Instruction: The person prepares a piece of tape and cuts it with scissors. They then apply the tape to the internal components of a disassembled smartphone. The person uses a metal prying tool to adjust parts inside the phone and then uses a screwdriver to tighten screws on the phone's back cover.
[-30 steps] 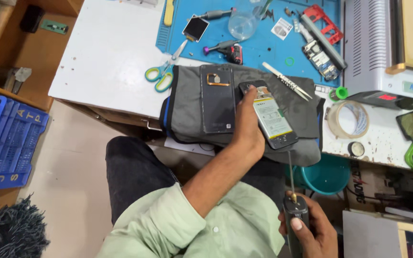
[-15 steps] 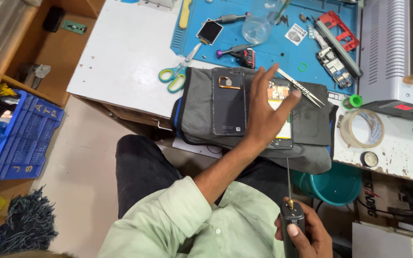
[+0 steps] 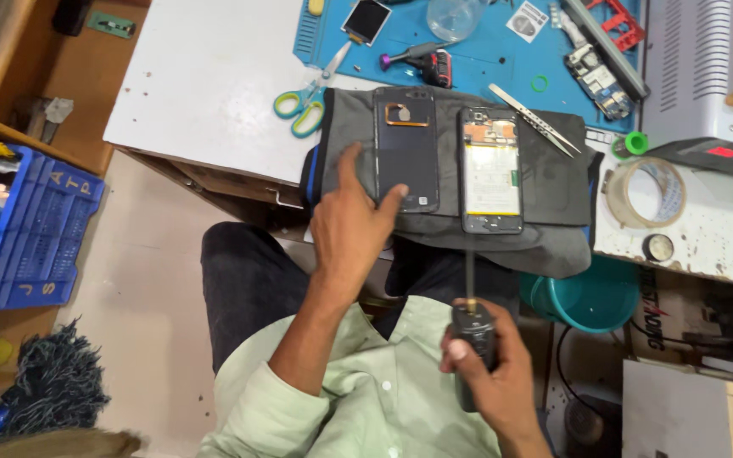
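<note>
An opened phone with its yellow-white battery showing lies face down on a grey padded mat. Left of it lies the dark phone back cover. My left hand hovers at the cover's lower left with fingers spread, the thumb tip touching the cover's edge and nothing held. My right hand is near my chest, below the table edge, gripping a black powered screwdriver whose thin shaft points up toward the phone.
Green-handled scissors, metal tweezers, small tools and a circuit board lie on the blue work mat. A tape roll and a white machine sit at the right. A blue crate and a teal bucket stand below.
My left hand set the opened phone down on the grey mat, let go, and moved left to the back cover. My right hand kept hold of the screwdriver.
</note>
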